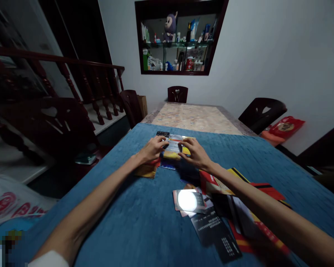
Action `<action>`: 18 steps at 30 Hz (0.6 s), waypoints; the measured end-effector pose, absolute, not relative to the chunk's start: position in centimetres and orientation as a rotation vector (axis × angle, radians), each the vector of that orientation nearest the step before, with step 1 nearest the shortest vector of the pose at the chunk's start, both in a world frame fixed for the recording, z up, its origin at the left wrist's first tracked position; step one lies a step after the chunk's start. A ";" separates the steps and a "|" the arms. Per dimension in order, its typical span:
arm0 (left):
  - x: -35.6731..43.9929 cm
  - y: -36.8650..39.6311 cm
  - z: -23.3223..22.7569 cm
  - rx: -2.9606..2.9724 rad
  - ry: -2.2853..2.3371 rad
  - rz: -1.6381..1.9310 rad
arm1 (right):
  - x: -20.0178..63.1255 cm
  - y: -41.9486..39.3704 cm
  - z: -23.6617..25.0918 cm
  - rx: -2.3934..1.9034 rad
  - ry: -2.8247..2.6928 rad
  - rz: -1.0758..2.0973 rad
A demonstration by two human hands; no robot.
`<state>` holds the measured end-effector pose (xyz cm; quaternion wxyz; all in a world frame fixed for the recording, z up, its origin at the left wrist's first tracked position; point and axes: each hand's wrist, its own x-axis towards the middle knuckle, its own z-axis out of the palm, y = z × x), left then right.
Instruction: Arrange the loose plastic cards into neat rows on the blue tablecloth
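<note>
Both my arms reach forward over a blue cloth (133, 207) that covers the near part of a long table. My left hand (153, 148) and my right hand (195, 152) rest side by side on a small stack of cards (174, 147), fingertips pressing its top from the left and right. More cards stick out under the stack, a yellow-orange one (147, 171) by my left wrist. A loose spread of red, black and yellow cards (222, 218) lies under my right forearm, one glossy card (188, 200) glaring with reflected light.
Beyond the cloth the bare marble tabletop (195, 118) runs to a dark chair (177, 94). Other dark chairs stand at left (58, 124) and right (261, 113). A stair railing (72, 74) rises on the left. A wall shelf (178, 40) holds bottles and a toy. Red bag (285, 127) at right.
</note>
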<state>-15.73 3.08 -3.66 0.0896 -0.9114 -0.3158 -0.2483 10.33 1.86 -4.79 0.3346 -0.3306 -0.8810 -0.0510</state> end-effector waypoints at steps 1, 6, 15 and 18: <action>-16.0 3.8 -3.6 -2.712 -0.962 -0.719 | 9.9 2.7 -4.8 -0.883 -2.305 -0.131; -17.1 6.6 -4.0 -2.707 -1.086 -0.693 | 7.7 5.8 -4.8 -1.034 -2.372 -0.107; -18.5 10.6 -5.2 -2.761 -1.275 -0.670 | 4.5 8.9 -4.5 -1.331 -2.466 -0.010; -18.9 11.8 -5.4 -2.757 -1.365 -0.653 | 3.6 10.1 -4.7 -1.365 -2.468 -0.006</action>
